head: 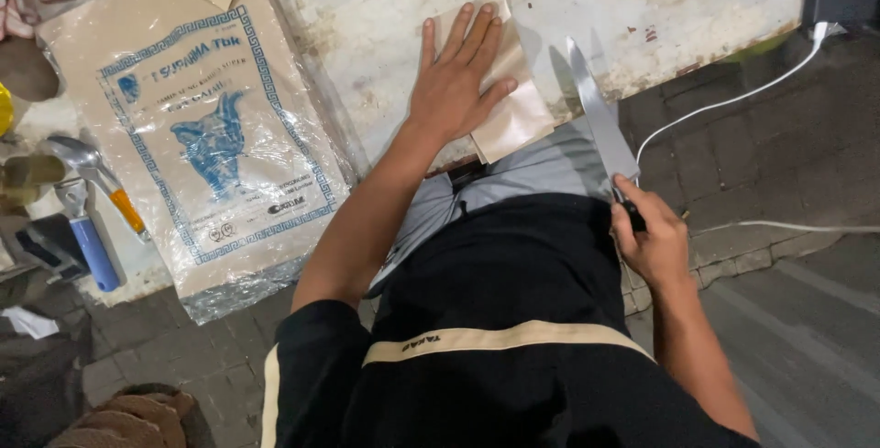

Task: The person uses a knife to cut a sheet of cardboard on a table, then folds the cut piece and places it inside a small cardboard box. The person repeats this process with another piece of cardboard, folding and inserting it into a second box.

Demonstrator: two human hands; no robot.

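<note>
Left hand (456, 81) pressed flat on brown paper (513, 104); right hand (653, 239) clenches knife (600, 122) just beside it

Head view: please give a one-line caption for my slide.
Left hand flat on brown paper on a worn table; right hand holds a knife.

A single head-worn camera looks steeply down the person's own torso, close in. The worn white table (568, 8) fills the upper frame just beyond the left hand (454, 77); brick paving runs below and outward of the right hand (653, 242). No second view shares the scene.
</note>
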